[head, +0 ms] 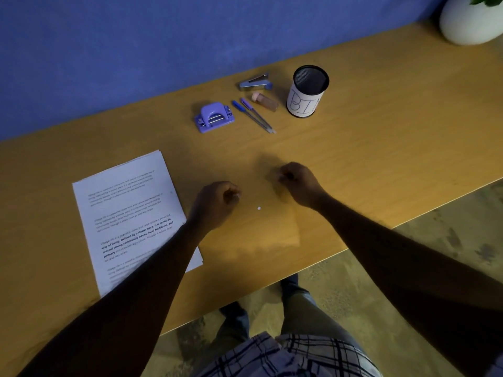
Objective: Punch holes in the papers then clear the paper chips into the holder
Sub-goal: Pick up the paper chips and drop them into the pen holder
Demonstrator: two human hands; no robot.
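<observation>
Our left grip and right grip are curled over the tabletop; we cannot tell if either pinches anything. One chip lies between them. The papers lie left, near the front edge. Bare tabletop runs to the punch and holder.

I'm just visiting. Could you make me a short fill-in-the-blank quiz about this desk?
The papers lie under the person's ____ forearm.
A single ____ paper chip lies on the table between the left hand and the right hand.
____ pens lie between the hole punch and the small bottle.
The holder stands ____, not tipped over.
Missing words: left; white; two; upright.
</observation>
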